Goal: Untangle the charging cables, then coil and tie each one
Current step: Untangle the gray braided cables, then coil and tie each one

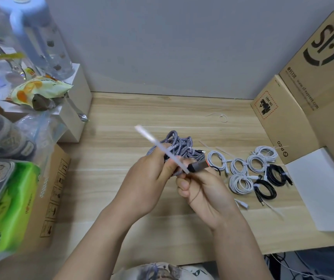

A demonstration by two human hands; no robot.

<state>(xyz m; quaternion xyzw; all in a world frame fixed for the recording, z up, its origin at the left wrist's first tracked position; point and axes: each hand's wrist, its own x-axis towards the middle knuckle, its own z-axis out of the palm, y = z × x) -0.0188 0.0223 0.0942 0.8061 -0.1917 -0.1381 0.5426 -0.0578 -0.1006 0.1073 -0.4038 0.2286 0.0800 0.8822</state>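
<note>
A pale wooden desk point(121, 199) stood against a plain grey wall, cardboard boxes point(303, 102) stacked at its 3 o'clock side. Just past the centre, both hands met over a bundled grey braided cable point(179, 145). The left hand point(145, 184) gripped the bundle, fingers curled round it. The right hand point(204, 190) was curled too, closed around the cable's grey-and-orange plug point(199, 165), which pointed toward 2 o'clock. A white cable tie point(160, 147) ran between the two hands, its long axis slanting from 4 o'clock at the fingers up to a free tip at 10 o'clock; which hand actually pinched it could not be told. At 3 o'clock from the hands lay coiled white cables point(238, 174) and, just beside them, coiled black cables point(271, 182), each tied. A green tissue pack point(6, 209) sat at 9 o'clock.
</note>
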